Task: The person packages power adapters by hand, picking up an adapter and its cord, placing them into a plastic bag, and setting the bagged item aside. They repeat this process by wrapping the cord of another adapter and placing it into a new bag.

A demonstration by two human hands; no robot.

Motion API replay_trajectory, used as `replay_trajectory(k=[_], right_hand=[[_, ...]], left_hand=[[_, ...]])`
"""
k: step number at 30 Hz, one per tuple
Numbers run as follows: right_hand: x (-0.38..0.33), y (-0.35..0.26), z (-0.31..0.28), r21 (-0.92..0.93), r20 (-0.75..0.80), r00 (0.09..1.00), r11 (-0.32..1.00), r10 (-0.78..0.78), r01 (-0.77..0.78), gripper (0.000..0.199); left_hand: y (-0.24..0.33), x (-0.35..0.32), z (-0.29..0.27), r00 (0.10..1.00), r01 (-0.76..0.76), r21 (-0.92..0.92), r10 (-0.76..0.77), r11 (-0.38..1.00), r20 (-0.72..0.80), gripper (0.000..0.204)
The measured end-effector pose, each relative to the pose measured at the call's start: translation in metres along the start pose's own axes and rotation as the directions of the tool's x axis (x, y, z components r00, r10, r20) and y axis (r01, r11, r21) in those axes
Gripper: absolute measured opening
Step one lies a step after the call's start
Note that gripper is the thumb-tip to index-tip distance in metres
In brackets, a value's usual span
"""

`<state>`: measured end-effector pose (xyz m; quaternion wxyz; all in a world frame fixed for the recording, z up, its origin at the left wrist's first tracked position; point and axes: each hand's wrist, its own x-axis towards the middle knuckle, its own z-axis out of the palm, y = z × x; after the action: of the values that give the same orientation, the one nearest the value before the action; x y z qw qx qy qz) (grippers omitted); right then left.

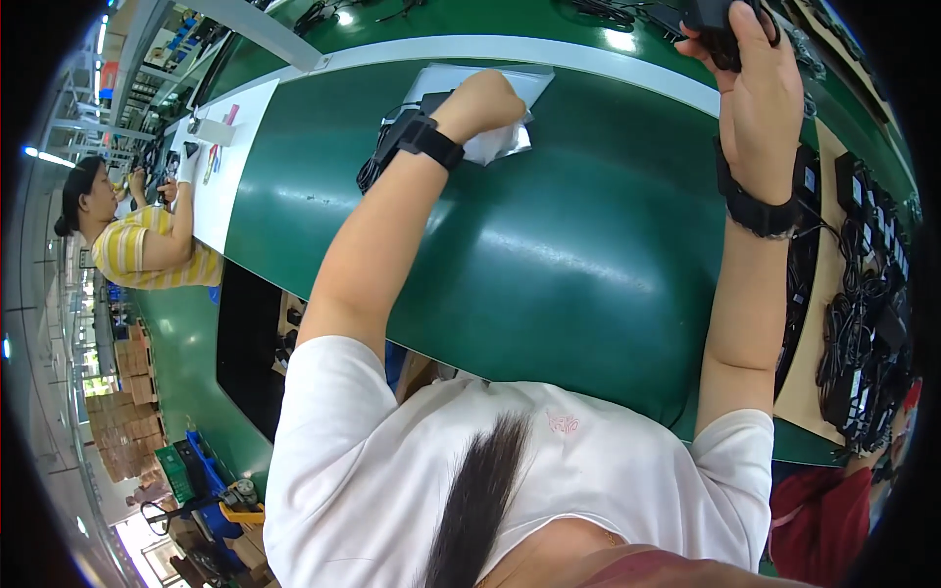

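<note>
My right hand (760,78), raised at the far right, is wrapped round a black power adapter (711,29). Over a stack of clear plastic bags (534,86) near the far side of the table, my left hand (485,103) is closed with its fingers curled under. Whether it grips a bag is hidden. Beside my left wrist lies another black adapter (434,101), partly covered by the arm, with its coiled black cable (370,174). Both my wrists wear black bands.
The green table (549,265) has a pale raised strip (470,46) along its far side. Cardboard trays (799,392) of black adapters and cables (863,323) stand at the right. At left, a person (137,235) in a yellow striped top works at a white surface (240,147).
</note>
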<state>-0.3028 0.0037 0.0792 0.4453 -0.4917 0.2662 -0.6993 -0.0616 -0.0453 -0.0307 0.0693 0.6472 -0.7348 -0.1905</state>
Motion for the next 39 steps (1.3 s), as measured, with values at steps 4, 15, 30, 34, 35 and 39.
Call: replay_trajectory(k=[4, 15, 30, 34, 35, 39], right_hand=[[-0.002, 0.001, 0.0, -0.062, -0.04, 0.998, 0.997, -0.051, 0.048, 0.041], [-0.008, 0.0, 0.012, -0.021, -0.014, 0.985, 0.985, 0.173, -0.173, 0.044], [-0.043, 0.114, 0.027, 0.301, 0.249, 0.672, 0.604, 0.697, -0.738, 0.03], [-0.033, 0.123, 0.016, 0.154, -0.007, 0.793, 0.784, 0.609, -0.601, 0.03], [-0.03, 0.115, 0.014, 0.223, 0.069, 0.806, 0.778, 0.588, -0.587, 0.03], [-0.037, 0.082, 0.035, 0.301, 0.244, 0.753, 0.691, 0.61, -0.657, 0.03]], left_hand=[[-0.001, -0.009, -0.016, 0.982, 0.177, -0.379, -0.139, 0.908, 0.124, 0.022], [-0.016, -0.035, -0.014, 0.972, 0.198, -0.775, -0.222, 0.6, 0.076, 0.023], [0.018, -0.063, 0.034, 0.961, -0.081, -0.552, -0.082, 0.83, -0.265, 0.055], [0.007, -0.066, 0.019, 0.938, -0.09, -0.51, -0.1, 0.856, -0.332, 0.055], [0.005, -0.067, 0.018, 0.934, -0.09, -0.488, -0.097, 0.868, -0.345, 0.054], [0.015, -0.076, 0.021, 0.917, -0.12, -0.447, -0.074, 0.886, -0.393, 0.053]])
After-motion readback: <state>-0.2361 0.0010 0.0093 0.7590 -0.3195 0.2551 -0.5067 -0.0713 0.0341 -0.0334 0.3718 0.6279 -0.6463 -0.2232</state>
